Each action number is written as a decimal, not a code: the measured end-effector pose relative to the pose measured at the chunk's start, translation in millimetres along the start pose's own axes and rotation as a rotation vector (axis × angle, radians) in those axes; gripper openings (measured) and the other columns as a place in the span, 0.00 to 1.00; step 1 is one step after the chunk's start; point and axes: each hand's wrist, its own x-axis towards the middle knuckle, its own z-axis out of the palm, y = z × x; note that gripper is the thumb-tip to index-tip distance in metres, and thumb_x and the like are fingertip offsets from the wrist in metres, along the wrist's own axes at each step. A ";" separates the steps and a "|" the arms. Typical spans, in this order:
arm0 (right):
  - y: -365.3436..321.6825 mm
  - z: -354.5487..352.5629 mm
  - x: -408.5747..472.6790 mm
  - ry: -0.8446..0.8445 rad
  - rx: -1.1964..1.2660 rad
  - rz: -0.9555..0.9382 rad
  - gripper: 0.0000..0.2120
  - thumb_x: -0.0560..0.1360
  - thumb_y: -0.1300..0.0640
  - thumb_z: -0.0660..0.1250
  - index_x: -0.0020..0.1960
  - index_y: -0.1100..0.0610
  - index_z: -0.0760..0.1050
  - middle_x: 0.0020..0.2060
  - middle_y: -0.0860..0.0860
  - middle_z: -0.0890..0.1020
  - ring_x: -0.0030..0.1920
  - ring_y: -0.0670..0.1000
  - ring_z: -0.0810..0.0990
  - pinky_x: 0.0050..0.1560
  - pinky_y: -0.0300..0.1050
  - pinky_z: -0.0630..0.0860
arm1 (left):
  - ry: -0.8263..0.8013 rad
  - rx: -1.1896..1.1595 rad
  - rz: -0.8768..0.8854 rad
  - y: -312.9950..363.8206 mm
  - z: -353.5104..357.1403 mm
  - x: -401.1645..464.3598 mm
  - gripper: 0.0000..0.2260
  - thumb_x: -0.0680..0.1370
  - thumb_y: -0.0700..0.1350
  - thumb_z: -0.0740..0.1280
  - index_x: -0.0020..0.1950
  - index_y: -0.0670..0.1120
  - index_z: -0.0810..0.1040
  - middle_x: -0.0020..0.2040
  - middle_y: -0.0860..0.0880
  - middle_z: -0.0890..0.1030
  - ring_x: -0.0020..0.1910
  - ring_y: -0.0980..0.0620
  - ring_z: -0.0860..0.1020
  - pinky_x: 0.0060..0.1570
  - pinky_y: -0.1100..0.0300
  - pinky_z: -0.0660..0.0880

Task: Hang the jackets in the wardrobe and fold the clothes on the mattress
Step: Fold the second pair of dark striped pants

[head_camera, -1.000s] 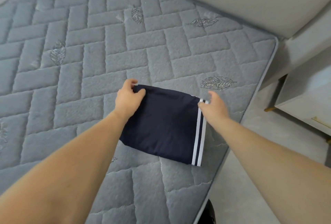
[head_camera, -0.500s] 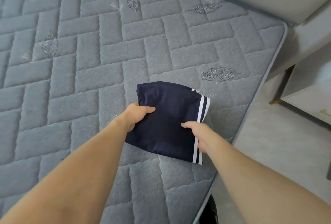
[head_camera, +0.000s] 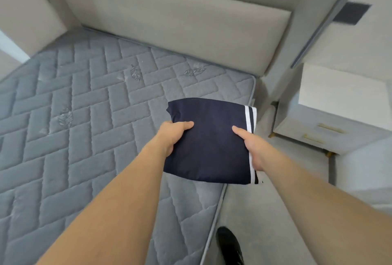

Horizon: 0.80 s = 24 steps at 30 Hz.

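Both hands grip the folded navy garment (head_camera: 210, 144) w/ white side stripes. Left hand (head_camera: 172, 135) holds its left edge, thumb lying flat on top, fingers curled under the cloth & out of sight. Right hand (head_camera: 253, 150) holds the right edge by the stripes, thumb on top pointing inward, fingers tucked beneath.

Vs 0.5 s ago: garment lay on the mattress (head_camera: 84, 127) w/ hands just closing on its near corners; now it's lifted clear, held roughly flat above the mattress's right edge, partly over the floor (head_camera: 254, 222). Still folded, same shape, stripes still on the right. Both hands shifted from pinching the near corners to mid-edge grips. View tipped up & back: headboard (head_camera: 180, 21) now fills the top of frame, where before only a sliver showed.

Far right: white nightstand (head_camera: 339, 112) w/ gold handles, beside the bed. Dark shoe (head_camera: 230, 245) on floor at bottom, next to mattress edge.
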 end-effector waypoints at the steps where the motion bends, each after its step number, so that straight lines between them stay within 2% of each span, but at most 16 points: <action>1: -10.4 -11.4 -25.6 0.009 0.035 -0.025 0.15 0.75 0.48 0.71 0.57 0.56 0.81 0.47 0.54 0.86 0.47 0.55 0.85 0.42 0.48 0.80 | -0.022 -0.011 0.036 15.2 8.8 -23.8 0.19 0.74 0.49 0.74 0.61 0.43 0.76 0.50 0.45 0.83 0.44 0.47 0.82 0.35 0.57 0.75; 4: -31.3 -45.8 -99.1 0.057 0.100 -0.076 0.13 0.78 0.51 0.68 0.58 0.57 0.79 0.46 0.54 0.86 0.42 0.53 0.85 0.36 0.46 0.79 | -0.097 -0.028 0.120 50.3 34.0 -93.2 0.17 0.75 0.51 0.72 0.60 0.44 0.79 0.48 0.46 0.85 0.42 0.48 0.83 0.34 0.59 0.75; 8: -52.5 -94.4 -188.1 0.114 0.138 -0.175 0.09 0.79 0.54 0.66 0.55 0.58 0.79 0.41 0.52 0.87 0.42 0.53 0.85 0.40 0.49 0.78 | -0.196 0.012 0.201 84.9 66.0 -171.1 0.17 0.75 0.52 0.72 0.60 0.46 0.79 0.50 0.47 0.84 0.48 0.47 0.82 0.39 0.56 0.76; 11: -62.8 -131.1 -250.0 0.201 0.161 -0.243 0.09 0.78 0.56 0.67 0.56 0.59 0.78 0.44 0.54 0.87 0.45 0.55 0.85 0.43 0.52 0.80 | -0.261 0.061 0.275 108.9 99.8 -224.7 0.19 0.75 0.52 0.72 0.62 0.45 0.78 0.52 0.48 0.83 0.49 0.47 0.82 0.41 0.56 0.76; 16: -81.2 -207.5 -347.8 0.308 0.242 -0.390 0.09 0.78 0.57 0.68 0.56 0.59 0.78 0.45 0.54 0.87 0.44 0.55 0.86 0.41 0.51 0.80 | -0.402 0.138 0.394 149.7 163.2 -311.0 0.21 0.74 0.53 0.73 0.63 0.45 0.77 0.53 0.47 0.84 0.50 0.46 0.82 0.43 0.54 0.76; 20: -88.0 -276.3 -421.0 0.402 0.303 -0.511 0.11 0.77 0.57 0.68 0.57 0.60 0.78 0.47 0.56 0.86 0.48 0.58 0.85 0.49 0.54 0.81 | -0.507 0.153 0.478 172.9 231.1 -377.9 0.21 0.74 0.52 0.73 0.64 0.45 0.77 0.54 0.47 0.84 0.51 0.45 0.82 0.43 0.54 0.76; 24: -78.6 -353.7 -495.2 0.484 0.378 -0.588 0.12 0.77 0.57 0.67 0.59 0.60 0.78 0.48 0.57 0.86 0.48 0.58 0.85 0.47 0.54 0.81 | -0.610 0.212 0.545 183.4 312.0 -450.8 0.21 0.73 0.52 0.73 0.62 0.45 0.78 0.53 0.48 0.84 0.51 0.46 0.82 0.48 0.52 0.76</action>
